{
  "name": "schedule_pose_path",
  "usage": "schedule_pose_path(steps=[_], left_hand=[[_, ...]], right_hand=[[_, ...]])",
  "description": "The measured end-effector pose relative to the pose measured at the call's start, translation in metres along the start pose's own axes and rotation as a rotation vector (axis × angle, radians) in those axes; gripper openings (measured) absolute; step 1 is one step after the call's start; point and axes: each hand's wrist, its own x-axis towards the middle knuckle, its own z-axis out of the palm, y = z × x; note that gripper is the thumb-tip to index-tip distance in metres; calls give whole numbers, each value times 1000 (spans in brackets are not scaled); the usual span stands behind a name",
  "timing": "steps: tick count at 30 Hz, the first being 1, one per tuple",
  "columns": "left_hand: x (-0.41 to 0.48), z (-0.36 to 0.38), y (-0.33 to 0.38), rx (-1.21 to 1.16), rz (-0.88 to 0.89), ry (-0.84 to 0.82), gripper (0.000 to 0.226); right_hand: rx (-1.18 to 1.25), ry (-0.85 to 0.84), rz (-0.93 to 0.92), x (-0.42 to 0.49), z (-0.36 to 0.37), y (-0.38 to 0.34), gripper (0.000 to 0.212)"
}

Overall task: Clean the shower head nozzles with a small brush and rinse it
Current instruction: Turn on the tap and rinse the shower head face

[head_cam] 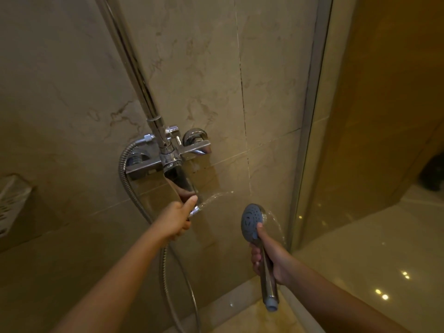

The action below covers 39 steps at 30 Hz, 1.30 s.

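Against the marble wall (204, 68), fingers (192, 202) of the left hand (177, 218) were curled round the mixer lever (185, 186) and the right hand (269, 258) gripped the shower head (252, 221) by its handle, low beside the glass panel (336, 140); jerking the lever might have sprayed water wide and slipped the wet handle.

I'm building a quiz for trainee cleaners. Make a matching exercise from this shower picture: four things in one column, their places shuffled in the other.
1. Grey-faced chrome handheld shower head
2. Chrome mixer lever
3. Ribbed silver metal hose
4. White perforated plastic basket

A. Mounted at the picture's far left edge
B. In the grip of the left hand
C. Curves down, passing behind the left forearm
D. In the grip of the right hand

Pairs: 1-D, 2-B, 3-C, 4-A
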Motion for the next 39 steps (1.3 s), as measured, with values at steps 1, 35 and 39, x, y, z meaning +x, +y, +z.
schedule_pose_path(steps=[1,35,39], left_hand=[[-3,7,-5,2,-27,-36,41],[15,168,-29,32,46,-453,29],[17,176,-36,16,49,-432,30]], right_hand=[[22,-1,0,0,-1,0,52],[-83,-3,-39,32,-67,18,62],[1,-9,-47,37,-67,19,54]])
